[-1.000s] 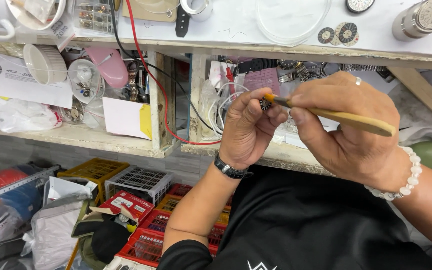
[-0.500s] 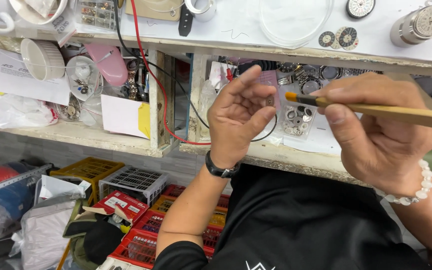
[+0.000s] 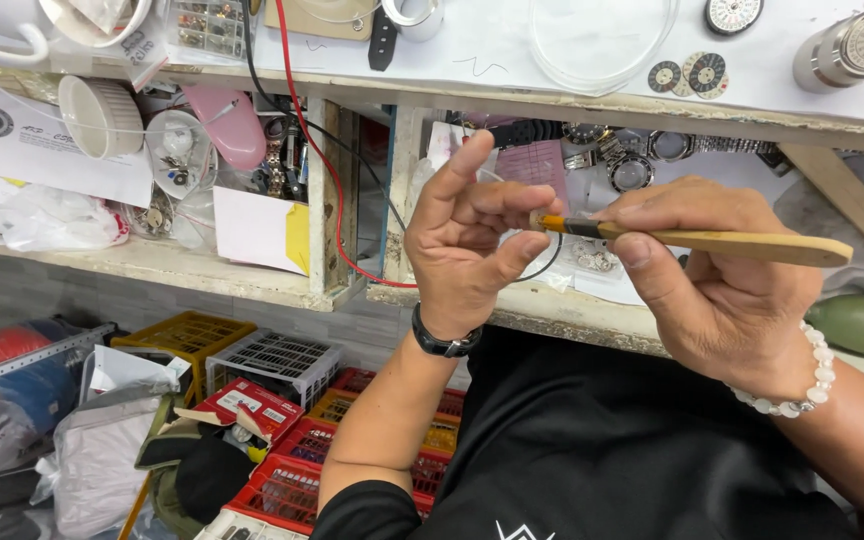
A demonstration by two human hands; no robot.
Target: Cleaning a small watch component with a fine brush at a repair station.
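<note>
Wooden-handled brush [image 3: 712, 240], held level, is the landmark in the head view: the right hand [image 3: 722, 290] closes round its shaft, thumb under and fingers over, with a white bead bracelet [image 3: 802, 385] on that wrist. Just left of the brush's dark ferrule and orange tip, the left hand [image 3: 467, 250] is raised with its index finger straight up and the other fingers curled loosely inward; the tip reaches in among those fingers. Whether they pinch some small part I cannot tell, as nothing shows between them. A black wristband [image 3: 442, 343] sits below that hand. Behind the brush, on the shelf [image 3: 252, 275], lie watch cases and bands [image 3: 632, 160]; above it, on the white bench top [image 3: 512, 50], rest a clear dish [image 3: 602, 40] and loose dials [image 3: 692, 72]. Far below and left of the brush stand red and yellow crates [image 3: 282, 480].

Brushing appears to be the step in hand. Any further stroke would want a light, short touch from the tip and a steady left hand.
</note>
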